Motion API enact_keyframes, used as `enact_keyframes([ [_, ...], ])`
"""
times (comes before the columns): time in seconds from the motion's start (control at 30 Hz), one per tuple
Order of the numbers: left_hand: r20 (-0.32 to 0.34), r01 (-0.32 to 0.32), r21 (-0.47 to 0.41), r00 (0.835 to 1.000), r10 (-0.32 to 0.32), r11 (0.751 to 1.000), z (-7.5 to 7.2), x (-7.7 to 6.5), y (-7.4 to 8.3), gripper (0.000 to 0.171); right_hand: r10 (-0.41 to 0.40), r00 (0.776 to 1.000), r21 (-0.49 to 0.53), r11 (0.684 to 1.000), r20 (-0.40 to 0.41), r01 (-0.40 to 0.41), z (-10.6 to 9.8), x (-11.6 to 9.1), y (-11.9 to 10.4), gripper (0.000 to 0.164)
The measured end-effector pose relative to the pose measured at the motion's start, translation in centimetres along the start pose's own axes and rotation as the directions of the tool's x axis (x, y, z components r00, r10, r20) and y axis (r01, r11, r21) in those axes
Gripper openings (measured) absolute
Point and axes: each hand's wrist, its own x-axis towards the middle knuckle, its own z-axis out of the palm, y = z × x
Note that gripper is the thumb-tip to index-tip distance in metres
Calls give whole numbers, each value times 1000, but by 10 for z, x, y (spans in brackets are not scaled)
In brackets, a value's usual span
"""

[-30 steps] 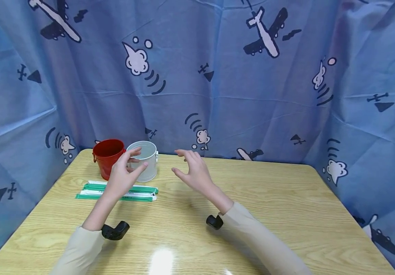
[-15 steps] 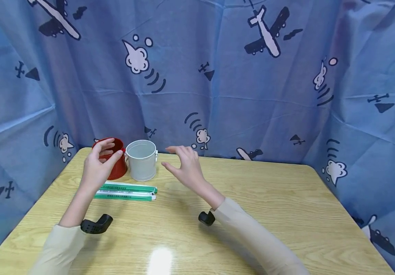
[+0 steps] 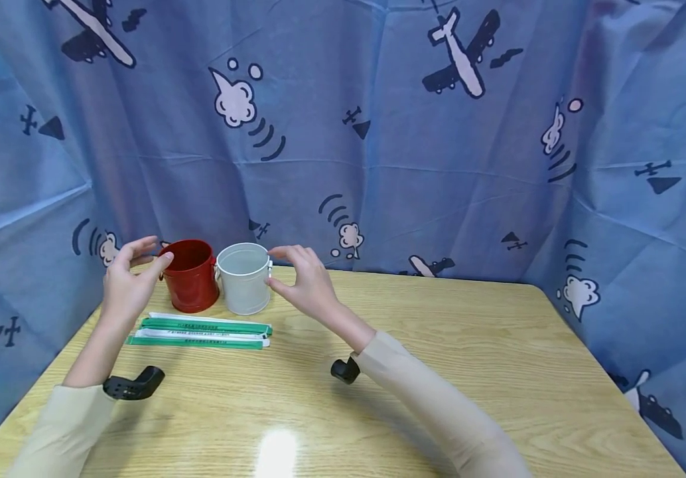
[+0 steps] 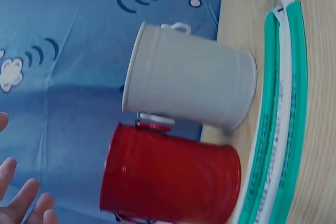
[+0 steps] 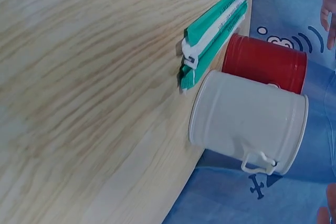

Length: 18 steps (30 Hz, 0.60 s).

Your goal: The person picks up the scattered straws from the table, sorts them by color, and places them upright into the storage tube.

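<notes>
Side by side at the back left of the table stand a red bucket and a white bucket, both upright. My left hand is at the left of the red bucket, thumb tip overlapping its rim in the head view, with nothing between thumb and fingers. On the other side, my right hand has its thumb and index fingertips right at the white bucket's handle side. In the left wrist view, spread left fingers show beside the red bucket. The right wrist view shows the white bucket's ring handle.
Several long green and white paper packets lie in a row in front of the buckets. The wooden table has a blue patterned curtain behind it and at both sides.
My left hand has moved left, from in front of the white bucket, past the red one, to its left side. My right hand has moved left up to the white bucket. The buckets stay put.
</notes>
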Motion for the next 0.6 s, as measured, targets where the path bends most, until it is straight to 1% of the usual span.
enact_keyframes([
  [0.1,-5,22,-3,1000,-22,1000,-5,5,-6,59,-2,1000,23,1000,14,2,5,3,-3,43],
  [0.23,16,40,-4,999,-39,999,-9,12,-14,63,-12,999,47,999,31,11,11,7,-7,42],
  [0.33,64,54,5,996,-55,999,-10,16,-20,67,-11,998,70,998,59,7,16,9,-11,41],
  [0.43,117,75,0,990,-75,997,-11,21,-28,73,-6,997,88,996,78,-1,21,11,-14,39],
  [0.6,180,112,-47,978,-102,993,-7,28,-41,80,8,995,122,992,100,-21,28,8,-18,37],
])
